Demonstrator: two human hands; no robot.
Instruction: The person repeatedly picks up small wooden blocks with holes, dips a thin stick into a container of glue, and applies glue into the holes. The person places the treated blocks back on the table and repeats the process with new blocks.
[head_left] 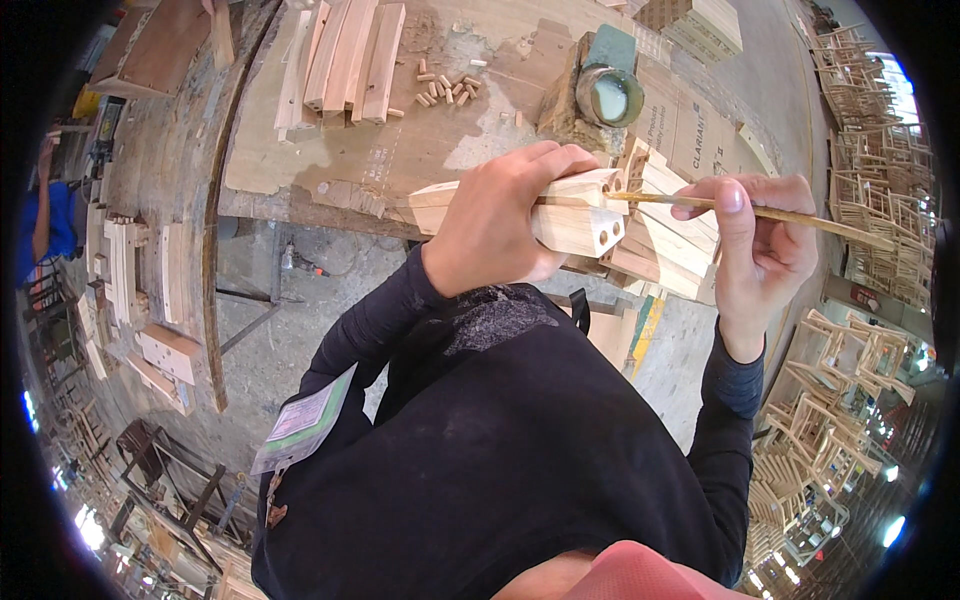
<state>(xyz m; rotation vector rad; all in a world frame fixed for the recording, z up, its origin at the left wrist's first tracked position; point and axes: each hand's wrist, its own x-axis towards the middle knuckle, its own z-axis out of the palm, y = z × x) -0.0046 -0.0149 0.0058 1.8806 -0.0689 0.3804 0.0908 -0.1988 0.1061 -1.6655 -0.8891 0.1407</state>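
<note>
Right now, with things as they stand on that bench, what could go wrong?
The tip of the thin stick in the right hand is at the drilled ends of the wooden pieces, close to the left hand; a slip might poke its fingers. The open jar with whitish contents is just beyond those pieces, so a careless swing could knock it and perhaps spill some. The small dowels lie loose, so a bump might scatter them.

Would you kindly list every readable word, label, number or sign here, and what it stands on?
Brown, flat cardboard sheet: dark print, partly legible; I don't transcribe printed words.
White-and-green rectangular badge on the black cloth left sleeve: print too small to read.
</note>
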